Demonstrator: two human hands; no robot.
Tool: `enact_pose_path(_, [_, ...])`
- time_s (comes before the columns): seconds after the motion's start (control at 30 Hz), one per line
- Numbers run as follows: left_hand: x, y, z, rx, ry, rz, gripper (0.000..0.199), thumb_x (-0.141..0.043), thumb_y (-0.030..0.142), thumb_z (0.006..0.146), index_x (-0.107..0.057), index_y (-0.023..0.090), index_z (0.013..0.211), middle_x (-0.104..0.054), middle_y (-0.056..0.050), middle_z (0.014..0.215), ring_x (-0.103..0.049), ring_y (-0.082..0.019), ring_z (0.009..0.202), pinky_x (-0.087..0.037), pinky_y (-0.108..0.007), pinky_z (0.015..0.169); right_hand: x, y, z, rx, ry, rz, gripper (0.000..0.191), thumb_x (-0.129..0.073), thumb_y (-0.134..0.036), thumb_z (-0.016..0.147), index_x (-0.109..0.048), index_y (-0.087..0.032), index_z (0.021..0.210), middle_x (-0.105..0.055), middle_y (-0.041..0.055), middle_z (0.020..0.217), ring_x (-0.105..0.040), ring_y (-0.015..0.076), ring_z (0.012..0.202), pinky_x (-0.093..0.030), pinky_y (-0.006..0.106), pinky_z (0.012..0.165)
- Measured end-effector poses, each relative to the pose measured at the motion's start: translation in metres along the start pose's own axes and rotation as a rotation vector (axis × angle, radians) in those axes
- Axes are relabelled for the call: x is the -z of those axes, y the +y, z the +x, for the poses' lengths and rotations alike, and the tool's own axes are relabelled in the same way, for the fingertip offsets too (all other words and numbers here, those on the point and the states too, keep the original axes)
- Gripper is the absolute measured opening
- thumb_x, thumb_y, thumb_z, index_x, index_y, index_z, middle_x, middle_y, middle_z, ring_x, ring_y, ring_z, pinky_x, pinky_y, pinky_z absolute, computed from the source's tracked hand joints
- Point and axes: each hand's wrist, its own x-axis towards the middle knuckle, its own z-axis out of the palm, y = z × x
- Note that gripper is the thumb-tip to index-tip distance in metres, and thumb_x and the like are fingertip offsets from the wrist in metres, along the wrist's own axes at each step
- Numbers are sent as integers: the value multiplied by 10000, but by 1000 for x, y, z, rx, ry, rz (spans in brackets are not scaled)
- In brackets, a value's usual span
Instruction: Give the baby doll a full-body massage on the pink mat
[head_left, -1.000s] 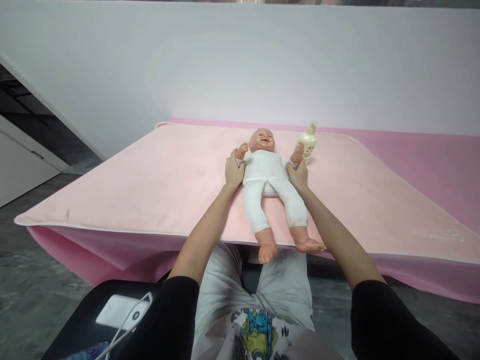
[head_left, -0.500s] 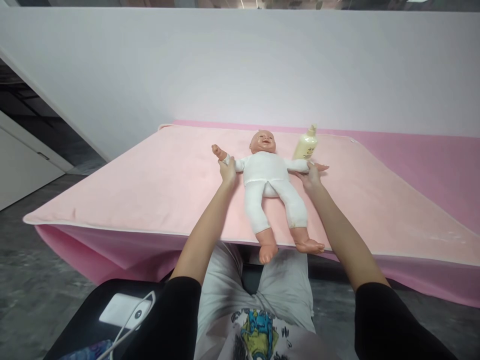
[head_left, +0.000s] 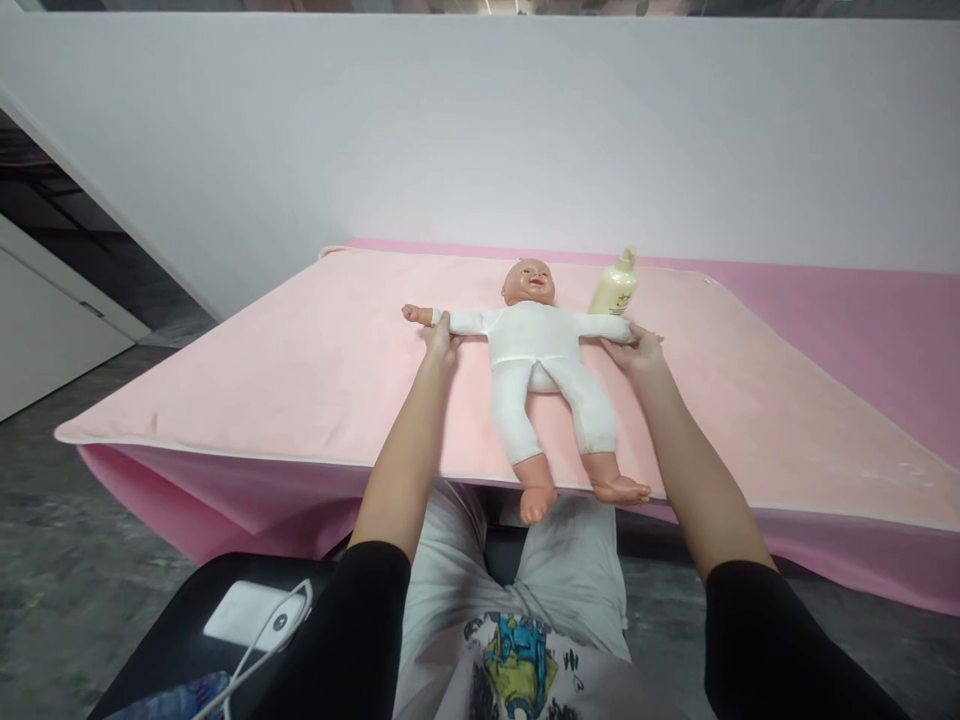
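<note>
A baby doll (head_left: pixel 534 332) with a white cloth body lies on its back on a pale pink towel (head_left: pixel 300 370), its head toward the wall. Its arms are stretched out to both sides. My left hand (head_left: pixel 441 340) is closed round the doll's arm near the wrist, at the left. On the other side, my right hand (head_left: pixel 636 350) grips the other arm at the wrist and partly hides the doll's hand. Both doll feet stick out over the front edge of the table. A pale yellow pump bottle (head_left: pixel 615 286) stands just behind the arm at the right.
A white wall (head_left: pixel 480 130) rises behind the table. Darker pink cloth (head_left: pixel 900 330) shows at the right and hangs down in front. By my left elbow, a white device (head_left: pixel 251 612) with a cable rests on a black seat (head_left: pixel 169 640).
Both my hands have slid outward toward the doll's hands. The doll's arm at the left has gone from bent upward to straight out sideways.
</note>
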Motion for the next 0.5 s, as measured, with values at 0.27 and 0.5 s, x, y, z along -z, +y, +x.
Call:
enact_pose_path(0.27, [0,0,27,-109,-55,-53,367,-634,190,849,-506,247,1188,-610,-80,1237,-607,-213,1151,-563,-412,921,1,-6,0,98,-27,-33,218,-490,-48,827,-504,-246,915,-626,-26,972,-639,120,929,-592,403,853])
enact_pose_path(0.5, [5,6,39,-131,-53,-33,330,-649,168,800,-492,231,1084,-637,-52,1070,-651,-166,984,-550,-397,882,6,-2,1,69,-36,-99,399,-525,17,739,-479,-282,998,-595,-34,1035,-638,104,922,-608,351,783])
